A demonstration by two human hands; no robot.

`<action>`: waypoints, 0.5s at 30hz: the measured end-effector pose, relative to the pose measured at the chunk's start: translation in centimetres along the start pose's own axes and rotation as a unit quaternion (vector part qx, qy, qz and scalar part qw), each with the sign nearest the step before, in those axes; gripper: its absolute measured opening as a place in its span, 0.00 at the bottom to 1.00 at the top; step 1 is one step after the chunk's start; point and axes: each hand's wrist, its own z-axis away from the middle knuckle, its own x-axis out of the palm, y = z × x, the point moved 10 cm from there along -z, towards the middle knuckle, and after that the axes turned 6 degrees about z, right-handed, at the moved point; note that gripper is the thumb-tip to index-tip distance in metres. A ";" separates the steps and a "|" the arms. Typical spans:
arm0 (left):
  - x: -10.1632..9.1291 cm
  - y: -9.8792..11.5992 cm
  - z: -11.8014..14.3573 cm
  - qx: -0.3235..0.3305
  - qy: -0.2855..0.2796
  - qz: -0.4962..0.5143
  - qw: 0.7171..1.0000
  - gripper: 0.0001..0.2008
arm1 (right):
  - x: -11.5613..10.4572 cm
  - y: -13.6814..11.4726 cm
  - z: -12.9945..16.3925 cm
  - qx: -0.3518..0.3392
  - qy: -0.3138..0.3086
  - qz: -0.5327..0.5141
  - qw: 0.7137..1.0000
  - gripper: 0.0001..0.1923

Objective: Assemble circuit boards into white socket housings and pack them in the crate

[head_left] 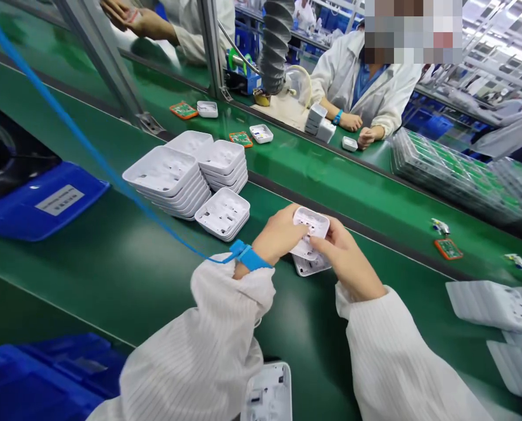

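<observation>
Shell (312,225), a small white plastic housing, sits just right of the frame's centre, pinched between both hands above the green bench (111,275). Going left to right: at far left a blue tray (41,202) lies on the bench, and a blue cord (68,123) runs down from the upper left corner to a wrist strap (248,256) on the left arm. Right of that stand stacks (186,172) of the same white shells, close to the left hand's path. The left hand (278,237) clasps the shell's left edge, thumb on top; the right hand (346,260) grips the right and lower edge with curled fingers. A second shell (311,266) lies on the bench directly under the held one, partly hidden. Further right, a small circuit board (448,249) rests by itself, and white trays (488,304) sit at the right edge. A seated person works across the belt in the upper right. Risks, as I judge them: the grip is at the edges only, so a slip could drop the shell onto the one below and scuff both; the slack cord could snag the stacks and topple them; a wide elbow swing might nudge the leaning pile.
</observation>
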 end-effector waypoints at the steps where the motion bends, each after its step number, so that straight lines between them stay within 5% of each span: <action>1: -0.9 0.6 -0.4 0.012 0.010 -0.007 1.000 0.15 | -0.7 -0.7 -0.3 -0.016 0.016 -0.001 1.000 0.24; 4: -4.3 2.2 -2.5 0.023 0.054 -0.083 0.995 0.14 | -3.8 -1.5 -1.9 -0.030 0.106 0.013 0.994 0.22; 6: -6.0 2.7 -4.4 0.001 0.065 -0.163 0.985 0.13 | -4.3 -0.1 -3.7 0.015 0.103 -0.003 0.995 0.20; 11: -6.9 2.6 -7.6 -0.052 0.046 -0.272 0.960 0.06 | 0.6 3.7 -7.2 0.109 -0.044 -0.067 0.991 0.20; 15: -6.6 1.8 -8.0 -0.089 0.055 -0.335 0.936 0.10 | 3.9 3.9 -7.5 0.114 -0.091 -0.112 0.983 0.20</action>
